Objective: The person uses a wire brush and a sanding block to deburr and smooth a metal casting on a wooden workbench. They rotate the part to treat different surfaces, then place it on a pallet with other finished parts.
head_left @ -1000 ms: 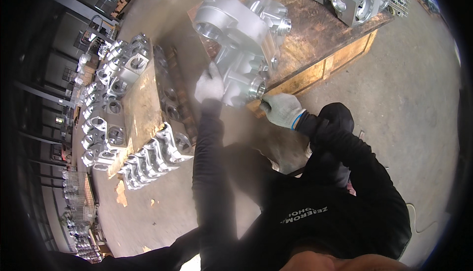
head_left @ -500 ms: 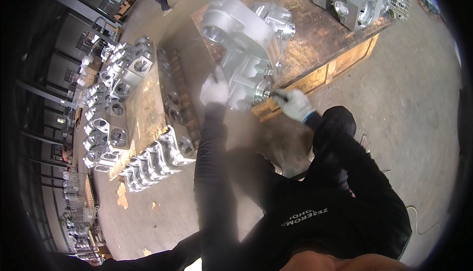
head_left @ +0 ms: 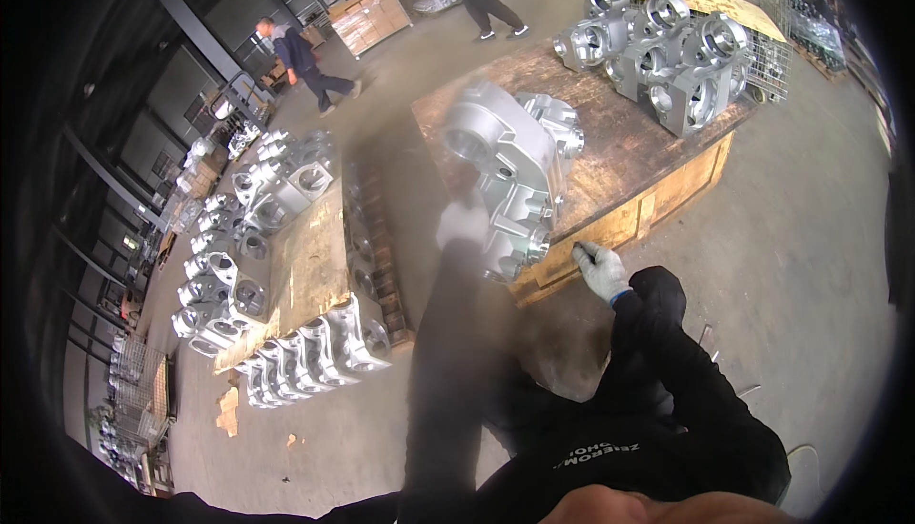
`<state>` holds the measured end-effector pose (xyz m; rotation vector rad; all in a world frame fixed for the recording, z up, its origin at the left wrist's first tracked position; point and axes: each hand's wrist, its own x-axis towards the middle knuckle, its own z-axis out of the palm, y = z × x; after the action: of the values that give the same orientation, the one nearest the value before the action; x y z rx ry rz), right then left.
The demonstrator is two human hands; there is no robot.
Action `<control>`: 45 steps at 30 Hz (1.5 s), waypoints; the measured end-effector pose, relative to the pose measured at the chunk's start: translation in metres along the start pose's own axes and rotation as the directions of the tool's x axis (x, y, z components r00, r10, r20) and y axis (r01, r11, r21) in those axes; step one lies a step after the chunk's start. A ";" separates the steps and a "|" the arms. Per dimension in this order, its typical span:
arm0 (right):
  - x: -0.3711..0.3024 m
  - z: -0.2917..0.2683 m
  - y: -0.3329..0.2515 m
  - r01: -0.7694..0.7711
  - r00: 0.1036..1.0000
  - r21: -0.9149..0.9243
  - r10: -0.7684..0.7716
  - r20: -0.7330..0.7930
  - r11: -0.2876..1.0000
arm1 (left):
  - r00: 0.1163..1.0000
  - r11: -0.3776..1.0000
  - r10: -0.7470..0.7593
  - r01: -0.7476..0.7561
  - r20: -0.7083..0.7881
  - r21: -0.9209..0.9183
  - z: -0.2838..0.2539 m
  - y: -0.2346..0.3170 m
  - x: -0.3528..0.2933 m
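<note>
A large silver metal casting (head_left: 519,166) with round bored ends is at the near left corner of a wooden crate top (head_left: 610,157). My left hand (head_left: 462,223), in a pale glove, is against the casting's left side; motion blur hides its fingers. Just right of the casting's lower machined end, and apart from it, is my right hand (head_left: 604,274) in a white glove. Its fingers are closed, with a small dark bit showing at the fingertips. What that is cannot be made out. Behind the big casting sits a smaller silver casting (head_left: 555,123).
Several silver castings (head_left: 662,57) stand at the crate's far right, near a wire cage (head_left: 767,61). To the left, a pallet board (head_left: 305,267) has rows of castings (head_left: 238,267) around it. Two people (head_left: 303,61) walk in the background. Cardboard scraps (head_left: 228,411) lie on the floor.
My right hand has drawn back from the casting's machined end, toward my body. The view has tilted up, bringing a second person into sight at the top. My left hand stays beside the casting.
</note>
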<state>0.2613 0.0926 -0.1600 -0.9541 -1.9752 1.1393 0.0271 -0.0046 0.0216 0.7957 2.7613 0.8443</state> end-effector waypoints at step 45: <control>0.039 0.002 0.007 -0.039 0.989 -0.087 0.051 0.137 0.995 | 0.968 0.970 0.225 -0.212 0.108 -0.116 -0.006 -0.064 0.057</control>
<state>0.2411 0.1270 -0.1606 -0.9902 -2.1381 1.1838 -0.0514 -0.0228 -0.0079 1.1077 2.5347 0.9348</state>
